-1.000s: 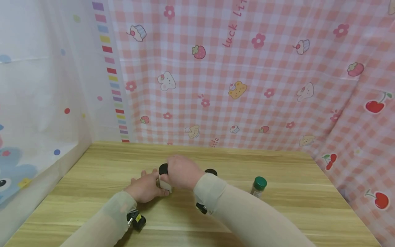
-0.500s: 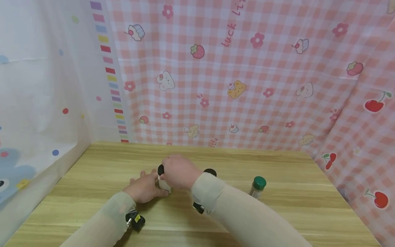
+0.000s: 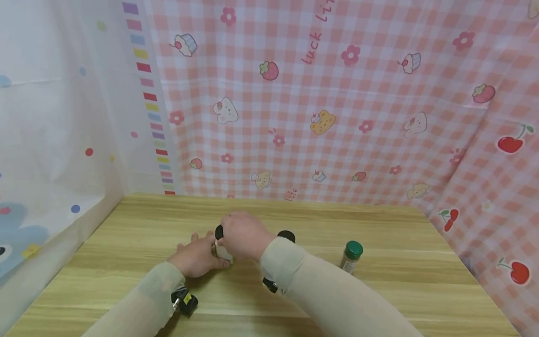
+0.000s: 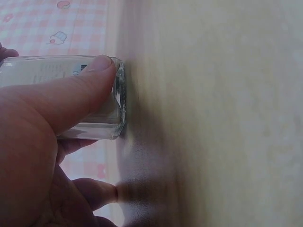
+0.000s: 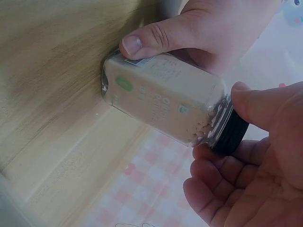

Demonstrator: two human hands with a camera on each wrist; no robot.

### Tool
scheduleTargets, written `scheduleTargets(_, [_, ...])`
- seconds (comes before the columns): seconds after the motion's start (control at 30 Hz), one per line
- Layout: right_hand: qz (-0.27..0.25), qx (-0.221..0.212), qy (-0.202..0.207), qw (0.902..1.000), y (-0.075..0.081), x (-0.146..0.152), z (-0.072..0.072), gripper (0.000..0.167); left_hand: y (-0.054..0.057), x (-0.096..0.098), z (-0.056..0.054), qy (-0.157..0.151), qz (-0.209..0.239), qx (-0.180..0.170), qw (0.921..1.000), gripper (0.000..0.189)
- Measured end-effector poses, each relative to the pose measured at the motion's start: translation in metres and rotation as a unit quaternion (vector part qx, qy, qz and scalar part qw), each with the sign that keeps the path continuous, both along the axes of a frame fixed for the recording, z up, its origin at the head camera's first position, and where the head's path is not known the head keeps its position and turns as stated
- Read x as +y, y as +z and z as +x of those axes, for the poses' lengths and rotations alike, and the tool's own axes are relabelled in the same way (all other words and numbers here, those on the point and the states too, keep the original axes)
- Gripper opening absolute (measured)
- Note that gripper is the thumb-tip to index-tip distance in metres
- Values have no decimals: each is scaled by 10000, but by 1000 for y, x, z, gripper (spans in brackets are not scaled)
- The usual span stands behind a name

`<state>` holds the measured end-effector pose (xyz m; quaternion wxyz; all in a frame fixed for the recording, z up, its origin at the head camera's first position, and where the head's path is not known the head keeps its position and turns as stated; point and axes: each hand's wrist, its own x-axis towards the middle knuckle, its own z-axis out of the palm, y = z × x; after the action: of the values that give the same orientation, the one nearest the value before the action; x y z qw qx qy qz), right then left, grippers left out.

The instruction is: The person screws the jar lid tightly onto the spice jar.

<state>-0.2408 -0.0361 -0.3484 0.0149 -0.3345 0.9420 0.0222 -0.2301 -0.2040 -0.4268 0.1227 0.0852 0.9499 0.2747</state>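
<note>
A clear, square-sided jar (image 5: 161,97) with a printed label and pale, crumbly contents stands on the table, capped by a black lid (image 5: 232,135). My left hand (image 3: 195,257) grips the lower body of the jar, its thumb lying across the label side near the base, as the left wrist view shows on the jar (image 4: 45,68). From above, my right hand (image 3: 246,236) holds the lid between thumb and curled fingers. In the head view that hand hides much of the lid (image 3: 219,232) and the jar's upper part.
Behind my right wrist shows another black round top (image 3: 287,235), its lower part hidden by the sleeve. A small bottle with a green cap (image 3: 353,255) stands farther right on the wooden table (image 3: 400,281). Patterned cloth (image 3: 294,107) hangs along the back and sides.
My right hand has shifted slightly left on the lid and covers more of it. The left hand keeps its grip on the jar in the same place.
</note>
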Motion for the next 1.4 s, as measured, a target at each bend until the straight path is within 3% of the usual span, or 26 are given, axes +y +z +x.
scheduleTargets(0.37, [-73,186,2,9998,-3,3,2,45,-1,-1,1,-36,-50,-84,9999,73])
scheduleTargets(0.6, [-519,-382,-47,9979,-3,7,-3,42,-5,-3,0,-36,-6,-85,10000,84])
scheduleTargets(0.8, [-195,-274,189,9993,3,7,-2,31,-4,-2,0,-17,-64,-6,10000,87])
scheduleTargets(1.4, [24,-99,104,9999,6,4,0,30,-1,-1,0,-48,-65,66,9999,86])
